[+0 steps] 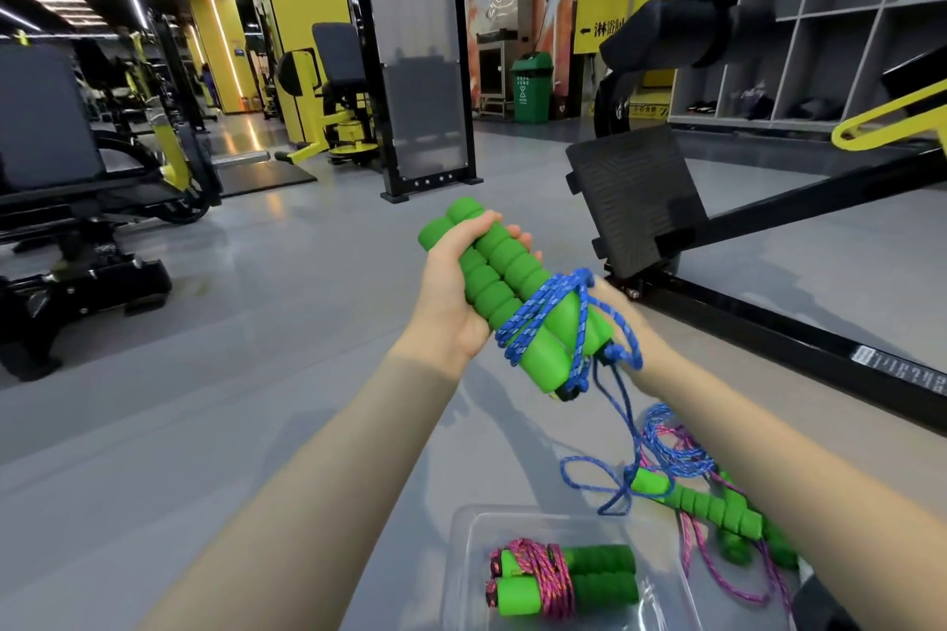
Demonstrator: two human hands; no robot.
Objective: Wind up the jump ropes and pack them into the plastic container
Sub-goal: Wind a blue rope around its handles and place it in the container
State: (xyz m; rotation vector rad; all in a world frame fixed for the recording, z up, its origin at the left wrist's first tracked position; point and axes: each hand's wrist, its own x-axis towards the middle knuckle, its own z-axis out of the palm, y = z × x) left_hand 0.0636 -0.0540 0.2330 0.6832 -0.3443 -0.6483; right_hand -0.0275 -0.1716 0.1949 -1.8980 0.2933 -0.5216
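My left hand [456,282] grips two green foam jump-rope handles [505,274] held side by side. A blue rope [558,318] is wound several turns around their lower ends and trails down to the floor. My right hand [622,323] is mostly hidden behind the handles and the blue loops, so its fingers cannot be made out. Below, a clear plastic container [464,559] holds one wound pink rope with green handles [558,576]. To its right on the floor lie loose green handles [717,510] tangled with pink rope [717,574] and blue rope.
A black exercise machine with a footplate [635,200] and a long floor beam [768,323] stands close on the right. A black bench machine [61,200] sits at the left. Grey gym floor lies ahead, with a mirror frame [420,67] and a green bin [532,87] behind.
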